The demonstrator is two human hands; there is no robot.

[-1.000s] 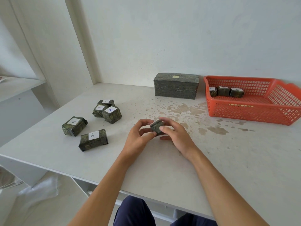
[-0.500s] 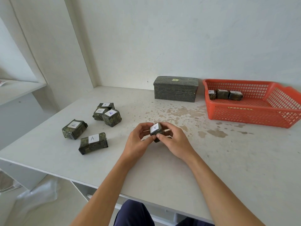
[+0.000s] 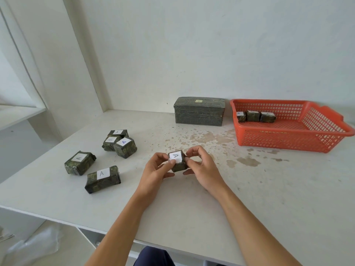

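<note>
A small dark green wrapped block (image 3: pixel 177 161) with a white "A" label on top is held just above the middle of the white table (image 3: pixel 259 204). My left hand (image 3: pixel 154 170) pinches its left side, thumb on the label's edge. My right hand (image 3: pixel 201 167) pinches its right side with curled fingers. Several more labelled blocks lie to the left: a cluster of three (image 3: pixel 120 143) and two longer ones (image 3: pixel 79 162) (image 3: pixel 102 179).
An orange plastic basket (image 3: pixel 288 139) stands at the back right with three small labelled blocks (image 3: pixel 255 116) along its far wall. A larger dark green wrapped box (image 3: pixel 199 110) sits against the wall beside it. The tabletop is stained near the middle. A shelf lies at the far left.
The block has been turned in my two hands so its white "A" label now faces up. Both hands stayed at the table's middle.
</note>
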